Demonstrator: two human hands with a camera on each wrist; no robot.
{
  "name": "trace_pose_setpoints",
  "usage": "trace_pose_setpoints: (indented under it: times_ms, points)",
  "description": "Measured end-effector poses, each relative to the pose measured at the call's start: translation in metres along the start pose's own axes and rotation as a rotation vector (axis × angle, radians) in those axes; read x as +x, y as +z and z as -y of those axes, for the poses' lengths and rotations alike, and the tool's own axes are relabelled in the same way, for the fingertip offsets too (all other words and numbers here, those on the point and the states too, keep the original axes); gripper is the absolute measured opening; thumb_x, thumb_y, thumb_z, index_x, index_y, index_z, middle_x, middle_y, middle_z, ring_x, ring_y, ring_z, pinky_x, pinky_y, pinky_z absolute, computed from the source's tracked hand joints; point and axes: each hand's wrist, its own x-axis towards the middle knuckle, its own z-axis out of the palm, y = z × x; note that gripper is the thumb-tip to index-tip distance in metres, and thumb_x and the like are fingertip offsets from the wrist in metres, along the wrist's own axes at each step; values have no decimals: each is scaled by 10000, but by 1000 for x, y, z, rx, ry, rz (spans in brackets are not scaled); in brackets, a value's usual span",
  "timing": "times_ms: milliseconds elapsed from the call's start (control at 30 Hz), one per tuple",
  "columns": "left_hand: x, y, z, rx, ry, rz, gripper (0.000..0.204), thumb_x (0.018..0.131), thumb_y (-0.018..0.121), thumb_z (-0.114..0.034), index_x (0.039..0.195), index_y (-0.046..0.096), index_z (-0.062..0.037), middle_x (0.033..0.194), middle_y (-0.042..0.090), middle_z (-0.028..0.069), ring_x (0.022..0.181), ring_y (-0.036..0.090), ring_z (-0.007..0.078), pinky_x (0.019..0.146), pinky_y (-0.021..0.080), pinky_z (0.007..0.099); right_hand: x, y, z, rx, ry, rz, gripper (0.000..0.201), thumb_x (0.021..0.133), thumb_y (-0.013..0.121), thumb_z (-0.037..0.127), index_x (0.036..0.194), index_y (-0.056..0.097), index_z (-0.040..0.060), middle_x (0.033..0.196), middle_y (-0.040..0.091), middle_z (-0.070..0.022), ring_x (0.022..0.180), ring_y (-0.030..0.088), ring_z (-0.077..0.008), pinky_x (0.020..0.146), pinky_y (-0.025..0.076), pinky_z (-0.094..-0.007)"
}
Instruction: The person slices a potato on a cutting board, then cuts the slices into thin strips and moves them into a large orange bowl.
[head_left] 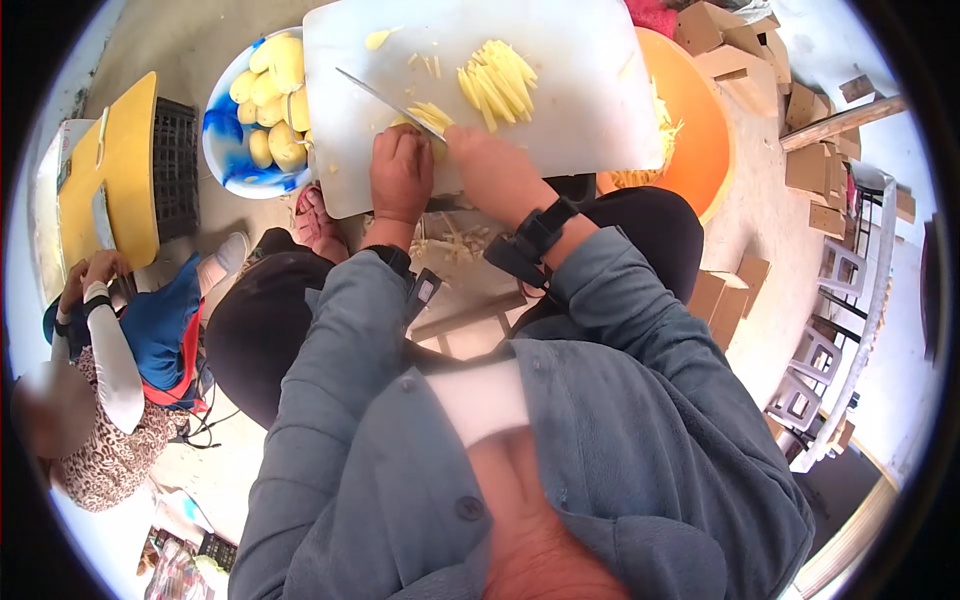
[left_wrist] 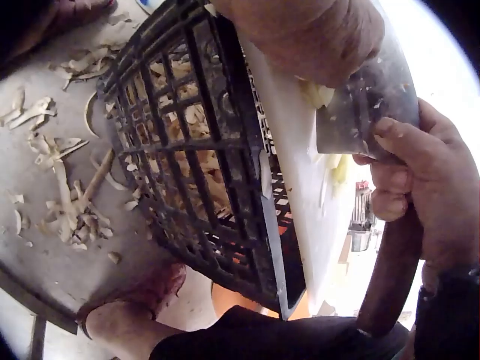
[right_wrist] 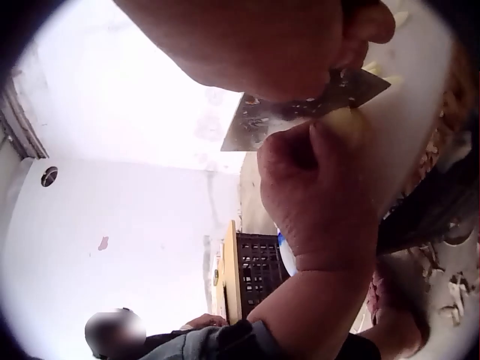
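In the head view the right hand (head_left: pixel 493 172) grips a knife (head_left: pixel 385 100) whose blade slants up and left over a white cutting board (head_left: pixel 590 110). Close beside the blade, the left hand (head_left: pixel 402 175) has bent fingers holding a piece of potato, seen in the right wrist view as a pale yellow lump (right_wrist: pixel 346 127) under the fingers. Cut strips (head_left: pixel 430 115) lie by the blade. A pile of potato strips (head_left: pixel 497 82) is farther right on the board. The left wrist view shows the right hand (left_wrist: pixel 439 176) around the knife, its wide blade (left_wrist: pixel 360 112) near the left hand (left_wrist: pixel 307 34).
A blue and white basin (head_left: pixel 225 150) of peeled potatoes stands left of the board, an orange basin (head_left: pixel 700 130) with strips to its right. Under the board is a black crate (left_wrist: pixel 187 135) of peelings. Another person (head_left: pixel 115 400) sits at left by a yellow board (head_left: pixel 125 170); cardboard boxes (head_left: pixel 815 180) lie right.
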Motion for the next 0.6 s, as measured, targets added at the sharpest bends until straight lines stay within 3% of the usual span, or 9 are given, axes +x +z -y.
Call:
trace_pose_setpoints:
  times_ms: [233, 300, 433, 500, 600]
  points:
    - [1, 0, -1, 77, 10, -8, 116, 764, 651, -34, 846, 569, -47, 953, 587, 115, 851, 540, 330, 743, 473, 411, 2, 10, 8, -33, -43, -18, 185, 832, 530, 17, 1014, 498, -2, 945, 612, -214, 825, 655, -382, 704, 538, -439]
    - [0, 1, 0, 110, -21, 2, 126, 755, 654, -35, 847, 569, -48, 952, 586, 116, 850, 539, 331, 745, 472, 413, 3, 3, 21, -90, 46, 66, 192, 841, 534, 26, 1025, 489, -1, 952, 618, -210, 832, 659, -374, 703, 541, -432]
    - [-1, 1, 2, 67, 16, -18, 141, 742, 650, -24, 855, 568, -46, 953, 586, 121, 866, 544, 333, 759, 472, 407, 7, 13, 1, 31, -24, -34, 194, 833, 521, -4, 1023, 487, -6, 932, 618, -218, 837, 654, -380, 700, 535, -440]
    - [0, 1, 1, 45, 37, -31, 139, 743, 647, -20, 855, 568, -45, 953, 587, 121, 873, 546, 333, 764, 472, 405, 9, 6, -7, 104, 57, -49, 192, 837, 520, 10, 1019, 463, -8, 960, 602, -239, 835, 631, -422, 713, 513, -478]
    - [1, 2, 0, 41, 16, -19, 133, 745, 648, -16, 848, 568, -43, 949, 588, 122, 878, 550, 333, 767, 473, 399, 3, -6, -7, 68, 46, 4, 202, 829, 521, 2, 1022, 463, -7, 952, 611, -230, 850, 628, -418, 716, 509, -480]
